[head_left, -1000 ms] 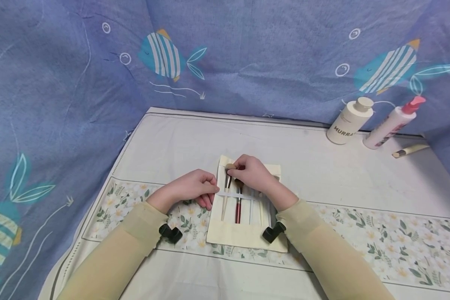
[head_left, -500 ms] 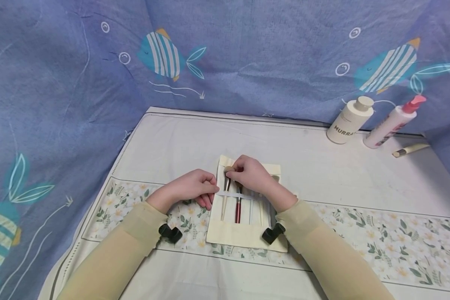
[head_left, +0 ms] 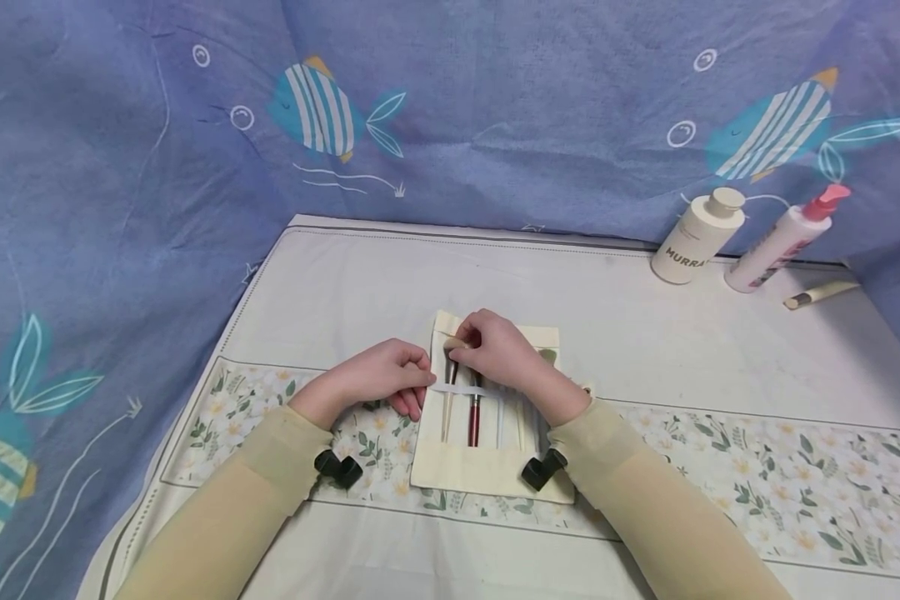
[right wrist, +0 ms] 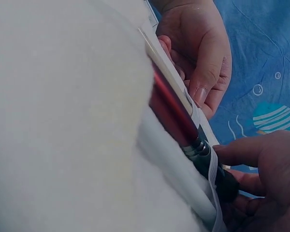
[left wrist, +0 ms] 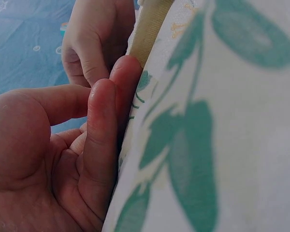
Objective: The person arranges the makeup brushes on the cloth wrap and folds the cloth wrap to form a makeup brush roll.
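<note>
A cream fabric brush case (head_left: 487, 468) lies unrolled on the table, with a white elastic band (head_left: 457, 388) across it. At its left edge my left hand (head_left: 390, 377) pinches the case beside the band's end, thumb on top. My right hand (head_left: 498, 350) holds the leftmost makeup brush (head_left: 450, 371) near its pale bristle head; the thin light handle runs under the band. Beside it a red-handled brush (head_left: 474, 421) sits under the band, its dark bristles partly behind my right hand. Several paler tools lie further right, partly covered by my right wrist.
At the back right stand a white bottle (head_left: 697, 237) and a white pump bottle (head_left: 776, 250) with a pink top. A short beige brush-like item (head_left: 821, 294) lies right of them. A blue fish-print curtain (head_left: 495, 108) hangs behind the table.
My right hand has moved slightly toward me, and the leftmost brush's head has slid a little down with it. The left hand keeps its place on the case edge.
</note>
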A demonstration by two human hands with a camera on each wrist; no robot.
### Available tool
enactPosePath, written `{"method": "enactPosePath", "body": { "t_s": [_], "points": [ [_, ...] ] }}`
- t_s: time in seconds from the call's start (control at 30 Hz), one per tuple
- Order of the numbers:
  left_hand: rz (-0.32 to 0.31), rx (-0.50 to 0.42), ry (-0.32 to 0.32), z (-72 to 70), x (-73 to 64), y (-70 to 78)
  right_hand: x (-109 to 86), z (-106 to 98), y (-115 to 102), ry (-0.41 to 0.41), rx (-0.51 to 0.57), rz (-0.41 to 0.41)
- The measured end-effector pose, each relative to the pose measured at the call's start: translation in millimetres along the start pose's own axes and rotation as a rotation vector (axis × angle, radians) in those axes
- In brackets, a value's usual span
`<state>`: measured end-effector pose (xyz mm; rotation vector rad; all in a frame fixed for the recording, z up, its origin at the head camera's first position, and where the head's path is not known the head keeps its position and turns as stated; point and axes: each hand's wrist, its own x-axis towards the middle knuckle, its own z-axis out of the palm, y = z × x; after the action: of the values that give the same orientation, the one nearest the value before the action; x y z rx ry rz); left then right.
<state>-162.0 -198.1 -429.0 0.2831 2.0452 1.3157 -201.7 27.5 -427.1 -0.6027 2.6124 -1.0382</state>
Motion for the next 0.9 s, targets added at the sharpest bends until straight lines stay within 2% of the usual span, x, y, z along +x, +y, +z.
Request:
{"method": "enactPosePath", "body": {
  "t_s": [0.23, 0.47, 0.73, 0.9],
  "points": [
    [0.013, 0.002, 0.011, -2.5, -1.0, 0.8, -0.8, -9.7, -5.5, 0.026, 0.048, -0.004],
    [0.005, -0.023, -0.002, 3.9, -3.8, -1.5, -25.7, -38.1, 3.6, 0.063, 0.089, 0.011],
    [0.019, -0.016, -0.002, 5.0, -2.5, -0.9, -64.0, -72.2, 41.6, 0.074, -0.074, 0.05],
    [0.017, -0.009, 0.003, 3.4, -2.5, -1.0, -87.0, -84.2, 59.2, -0.023, -0.12, 0.103]
  ]
}}
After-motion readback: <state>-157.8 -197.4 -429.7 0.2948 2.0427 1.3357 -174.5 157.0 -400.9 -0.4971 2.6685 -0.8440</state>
